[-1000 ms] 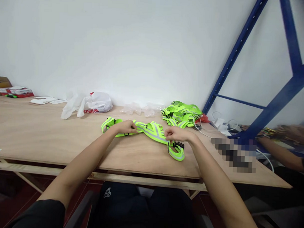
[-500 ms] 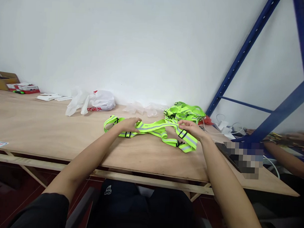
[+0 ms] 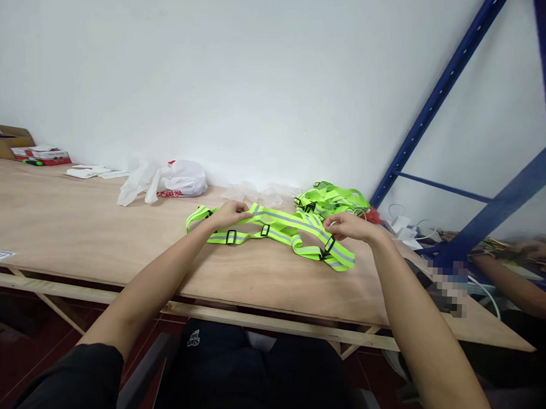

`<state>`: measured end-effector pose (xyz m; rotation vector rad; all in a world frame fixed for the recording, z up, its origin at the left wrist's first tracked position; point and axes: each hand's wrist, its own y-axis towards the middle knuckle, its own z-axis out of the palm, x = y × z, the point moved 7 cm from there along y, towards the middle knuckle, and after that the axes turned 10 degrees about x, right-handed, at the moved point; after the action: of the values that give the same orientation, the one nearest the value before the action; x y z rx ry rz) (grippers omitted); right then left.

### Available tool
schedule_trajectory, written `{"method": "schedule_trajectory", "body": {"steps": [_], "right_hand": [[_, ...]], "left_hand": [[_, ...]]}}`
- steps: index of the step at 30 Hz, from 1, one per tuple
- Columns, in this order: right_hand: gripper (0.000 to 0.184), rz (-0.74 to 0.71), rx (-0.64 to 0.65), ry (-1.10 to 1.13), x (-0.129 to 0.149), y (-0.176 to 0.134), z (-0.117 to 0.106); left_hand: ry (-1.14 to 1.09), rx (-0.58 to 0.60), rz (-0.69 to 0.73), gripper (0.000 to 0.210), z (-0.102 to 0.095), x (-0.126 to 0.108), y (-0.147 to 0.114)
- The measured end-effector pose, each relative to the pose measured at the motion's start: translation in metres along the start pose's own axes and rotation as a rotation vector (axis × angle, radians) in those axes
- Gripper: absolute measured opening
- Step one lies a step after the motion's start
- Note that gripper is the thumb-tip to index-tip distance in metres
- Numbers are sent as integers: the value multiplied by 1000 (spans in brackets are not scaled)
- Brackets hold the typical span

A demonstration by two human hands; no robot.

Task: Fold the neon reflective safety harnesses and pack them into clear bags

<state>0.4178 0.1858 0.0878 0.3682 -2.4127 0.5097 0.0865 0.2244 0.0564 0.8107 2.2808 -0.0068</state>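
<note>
Spread across the wooden table (image 3: pixel 252 281) lies a neon yellow-green reflective harness vest (image 3: pixel 278 234), its straps striped silver and fitted with black buckles. My left hand (image 3: pixel 230 215) pinches the upper strap near its left end, holding it slightly raised. At the strap's right side, my right hand (image 3: pixel 346 225) has its thumb and fingers closed on the strap edge just above a black buckle. Fingertips partly hide the gripped spots. Behind the right hand sits a heap of more reflective straps (image 3: pixel 333 199).
By the wall are a white plastic bag (image 3: pixel 187 179), clear wrappers (image 3: pixel 273 195), white papers (image 3: pixel 90 172), and a red-white box (image 3: pixel 42 155) beside a cardboard box (image 3: pixel 9 140). A blue metal frame (image 3: pixel 431 108) rises at right, with another person's arm (image 3: pixel 512 284) beyond.
My left hand has moved slightly up and away, lifting the upper strap apart from the lower one and stretching it straighter. My right hand has shifted slightly right, still at the strap.
</note>
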Motion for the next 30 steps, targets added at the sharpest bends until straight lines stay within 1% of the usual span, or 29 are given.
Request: {"method": "schedule_trajectory", "body": {"steps": [3,5,7,8,9,11,13,15,16,18,20,22,23,25,27,30], "right_hand": [[23,22,7,-16,-4,7,4],[28,9,38,-52,-5,15,8],[32,-26,73,-63,-3,24,11],[33,-45,88,-56,-1,27,11],[34,-59,100,-46,1,30,11],[35,-54,117,-27,5,32,7],[35,6,125,9,7,28,2],[35,56,133,91,9,20,-2],[35,51,145,157,10,16,-2],[37,-14,181,309,16,9,0],[39,-85,194,422,18,6,2],[42,-116,150,432,15,6,1],[44,-119,108,405,12,6,-1],[47,-107,2,311,9,5,-7],[50,-104,-100,158,11,-2,-10],[58,-162,-249,-212,31,-25,-8]], "left_hand": [[-214,-95,-6,47,-13,-5,-5],[-306,-141,-26,48,-19,-5,-8],[-338,-179,-57,49,-26,-1,-9],[-316,-195,-69,49,-30,1,-10],[-262,-211,-69,48,-34,3,-11],[-74,-235,-29,45,-42,1,-13],[116,-238,21,42,-47,-1,-15],[222,-231,35,40,-50,-2,-17],[255,-230,26,41,-51,-2,-18],[337,-224,3,43,-53,-3,-18],[451,-188,1,52,-50,-8,-18],[553,-143,22,64,-44,-13,-16],[586,-136,34,65,-41,-15,-16],[622,-172,35,52,-40,-14,-15],[637,-244,-2,37,-45,-10,-16],[662,-331,-78,35,-54,-4,-19]]}}
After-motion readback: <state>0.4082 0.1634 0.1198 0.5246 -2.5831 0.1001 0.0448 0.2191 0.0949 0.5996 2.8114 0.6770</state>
